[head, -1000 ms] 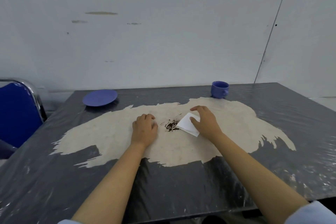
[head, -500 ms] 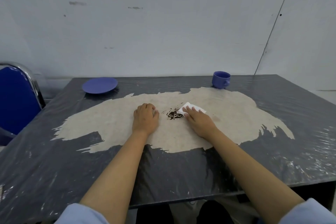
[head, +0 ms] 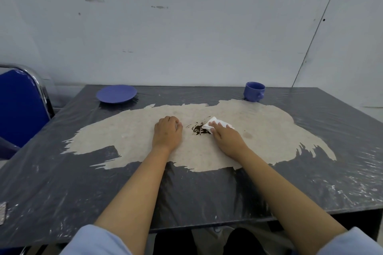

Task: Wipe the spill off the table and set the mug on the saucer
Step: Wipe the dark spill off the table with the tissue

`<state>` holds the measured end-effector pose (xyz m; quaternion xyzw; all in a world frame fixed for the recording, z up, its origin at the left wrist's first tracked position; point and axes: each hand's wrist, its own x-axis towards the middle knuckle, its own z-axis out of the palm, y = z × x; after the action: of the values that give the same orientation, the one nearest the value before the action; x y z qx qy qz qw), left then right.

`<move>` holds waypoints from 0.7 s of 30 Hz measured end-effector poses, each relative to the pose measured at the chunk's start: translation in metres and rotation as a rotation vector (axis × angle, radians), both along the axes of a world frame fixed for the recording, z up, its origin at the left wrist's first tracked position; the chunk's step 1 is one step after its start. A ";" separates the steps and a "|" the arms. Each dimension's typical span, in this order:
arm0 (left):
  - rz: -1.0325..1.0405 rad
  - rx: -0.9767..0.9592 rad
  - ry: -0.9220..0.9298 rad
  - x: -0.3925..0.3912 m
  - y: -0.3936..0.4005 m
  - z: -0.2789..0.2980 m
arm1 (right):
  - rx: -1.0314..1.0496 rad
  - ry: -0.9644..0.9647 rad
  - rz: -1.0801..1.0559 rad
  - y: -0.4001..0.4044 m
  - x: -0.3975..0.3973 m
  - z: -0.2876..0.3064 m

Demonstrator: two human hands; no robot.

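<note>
A small dark brown spill (head: pixel 198 129) lies on the beige worn patch in the middle of the dark table (head: pixel 62 182). My right hand (head: pixel 226 138) presses a folded white tissue (head: pixel 215 123) flat on the table, its left edge touching the spill. My left hand (head: pixel 167 131) rests as a loose fist just left of the spill, holding nothing. A blue mug (head: pixel 253 91) stands upright at the far right of the table. The blue saucer (head: pixel 116 93) sits at the far left, apart from the mug.
A blue chair with a chrome frame (head: pixel 20 105) stands against the table's left side. A white wall rises right behind the far table edge. The tabletop is covered with wrinkled clear plastic film.
My right hand has laid the tissue flat and slid it left to the spill's edge. My left hand has stayed in place. The camera has tilted so the table sits lower in view.
</note>
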<state>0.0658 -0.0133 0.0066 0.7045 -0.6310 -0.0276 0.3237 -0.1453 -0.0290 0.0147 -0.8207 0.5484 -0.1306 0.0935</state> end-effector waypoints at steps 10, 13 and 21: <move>0.014 -0.005 0.005 0.000 -0.001 0.000 | -0.024 -0.012 0.091 0.015 0.012 -0.005; 0.013 -0.001 0.004 0.000 -0.002 0.000 | 0.008 -0.039 0.054 0.016 0.007 -0.007; 0.020 -0.009 0.004 0.001 -0.003 -0.002 | -0.050 -0.126 0.024 0.017 0.025 -0.008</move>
<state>0.0667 -0.0163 0.0045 0.7093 -0.6232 -0.0231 0.3285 -0.1199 -0.0120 0.0070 -0.8193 0.5283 -0.1945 0.1087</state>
